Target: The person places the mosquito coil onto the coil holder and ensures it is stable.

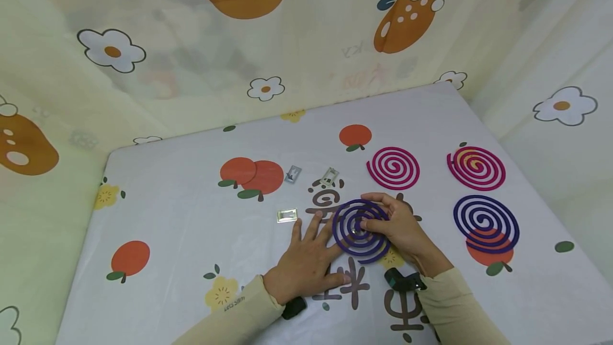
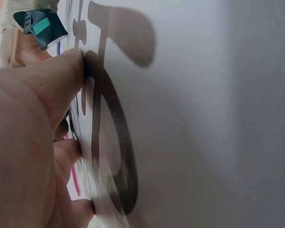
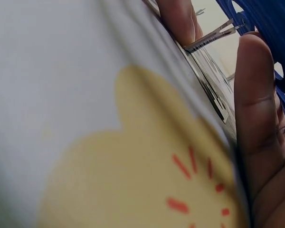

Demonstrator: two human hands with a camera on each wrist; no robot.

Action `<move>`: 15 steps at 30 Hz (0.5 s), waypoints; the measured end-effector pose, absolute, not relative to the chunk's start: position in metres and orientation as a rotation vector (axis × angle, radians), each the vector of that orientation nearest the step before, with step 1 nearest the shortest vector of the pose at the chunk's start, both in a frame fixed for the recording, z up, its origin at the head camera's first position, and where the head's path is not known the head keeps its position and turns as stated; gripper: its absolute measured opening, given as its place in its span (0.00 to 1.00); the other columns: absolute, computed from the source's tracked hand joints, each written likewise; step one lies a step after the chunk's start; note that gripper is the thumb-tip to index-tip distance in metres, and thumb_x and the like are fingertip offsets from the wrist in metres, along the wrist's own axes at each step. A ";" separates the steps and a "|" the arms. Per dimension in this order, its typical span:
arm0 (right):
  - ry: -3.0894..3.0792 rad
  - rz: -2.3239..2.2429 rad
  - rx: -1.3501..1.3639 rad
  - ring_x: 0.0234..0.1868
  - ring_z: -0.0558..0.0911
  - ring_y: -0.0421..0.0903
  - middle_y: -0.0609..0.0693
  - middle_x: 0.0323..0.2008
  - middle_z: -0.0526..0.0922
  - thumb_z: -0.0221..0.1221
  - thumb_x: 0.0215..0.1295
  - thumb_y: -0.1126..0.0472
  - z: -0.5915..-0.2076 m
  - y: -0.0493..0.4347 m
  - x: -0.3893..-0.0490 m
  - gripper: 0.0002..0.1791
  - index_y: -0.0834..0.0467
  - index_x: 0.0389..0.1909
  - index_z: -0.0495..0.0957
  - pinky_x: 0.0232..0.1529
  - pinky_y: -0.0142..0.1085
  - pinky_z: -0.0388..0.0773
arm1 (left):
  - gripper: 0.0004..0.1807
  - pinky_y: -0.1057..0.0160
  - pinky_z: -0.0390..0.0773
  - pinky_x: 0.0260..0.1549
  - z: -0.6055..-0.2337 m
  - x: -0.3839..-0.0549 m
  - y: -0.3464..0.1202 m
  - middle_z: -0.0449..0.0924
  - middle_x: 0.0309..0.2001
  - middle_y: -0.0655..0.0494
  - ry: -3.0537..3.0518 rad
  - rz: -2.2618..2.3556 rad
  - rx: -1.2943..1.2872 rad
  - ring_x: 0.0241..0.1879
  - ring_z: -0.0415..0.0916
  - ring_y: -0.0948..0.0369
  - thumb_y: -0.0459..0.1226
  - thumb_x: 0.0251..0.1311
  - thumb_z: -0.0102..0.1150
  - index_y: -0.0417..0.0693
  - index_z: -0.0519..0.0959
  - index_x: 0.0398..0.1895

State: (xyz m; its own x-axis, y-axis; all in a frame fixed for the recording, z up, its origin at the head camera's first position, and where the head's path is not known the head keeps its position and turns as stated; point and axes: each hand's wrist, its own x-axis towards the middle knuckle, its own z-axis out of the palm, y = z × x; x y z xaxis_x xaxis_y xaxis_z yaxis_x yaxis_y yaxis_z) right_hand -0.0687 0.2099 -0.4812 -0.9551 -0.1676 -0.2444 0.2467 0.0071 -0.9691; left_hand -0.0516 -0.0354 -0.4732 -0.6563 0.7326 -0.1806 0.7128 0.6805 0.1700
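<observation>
My right hand pinches a dark blue mosquito coil, thumb near its centre, just above the table. In the right wrist view, a thin metal coil stand has its raised prong reaching the middle of that coil. A fingertip presses the stand's flat base. My left hand lies palm down with its fingers spread on the tablecloth, fingertips reaching toward the coil. The left wrist view shows its thumb against the cloth; the coil partly hides its other fingers.
Two pink coils, one nearer and one farther right, lie behind another blue coil. Three small metal stands lie left of them: one in front, two behind. A printed curtain surrounds the table.
</observation>
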 end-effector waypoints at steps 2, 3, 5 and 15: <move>1.998 -2.023 0.078 0.48 0.87 0.44 0.70 0.59 0.79 0.66 0.65 0.73 -0.481 0.210 -0.068 0.33 0.68 0.70 0.66 0.47 0.35 0.86 | 0.46 0.26 0.52 0.71 -0.473 -0.051 -0.036 0.46 0.85 0.50 2.660 0.125 1.162 0.82 0.40 0.38 0.71 0.67 0.49 0.72 0.51 0.84; 2.000 -2.021 0.073 0.49 0.87 0.44 0.70 0.59 0.79 0.66 0.65 0.73 -0.481 0.210 -0.068 0.33 0.69 0.70 0.66 0.47 0.35 0.86 | 0.46 0.26 0.52 0.71 -0.473 -0.051 -0.036 0.46 0.85 0.50 2.660 0.125 1.162 0.82 0.40 0.38 0.71 0.67 0.49 0.71 0.51 0.84; 2.003 -2.021 0.071 0.49 0.87 0.44 0.71 0.59 0.79 0.66 0.65 0.73 -0.481 0.210 -0.068 0.34 0.69 0.70 0.66 0.47 0.35 0.86 | 0.46 0.26 0.52 0.71 -0.472 -0.051 -0.036 0.46 0.85 0.50 2.661 0.123 1.163 0.82 0.40 0.38 0.71 0.67 0.49 0.71 0.51 0.84; 2.057 -1.974 0.061 0.48 0.86 0.44 0.71 0.59 0.78 0.67 0.64 0.72 -0.484 0.209 -0.070 0.33 0.68 0.69 0.68 0.46 0.34 0.86 | 0.46 0.26 0.51 0.72 -0.473 -0.051 -0.036 0.46 0.85 0.50 2.660 0.120 1.161 0.82 0.40 0.38 0.71 0.67 0.48 0.71 0.51 0.85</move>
State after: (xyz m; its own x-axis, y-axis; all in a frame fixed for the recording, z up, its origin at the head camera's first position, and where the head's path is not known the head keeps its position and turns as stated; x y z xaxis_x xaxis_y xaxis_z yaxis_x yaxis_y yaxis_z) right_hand -0.0702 0.2087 -0.4839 -0.9573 -0.1680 -0.2353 0.2282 0.0606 -0.9717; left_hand -0.0514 -0.0357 -0.4735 -0.6569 0.7316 -0.1823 0.7122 0.6814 0.1685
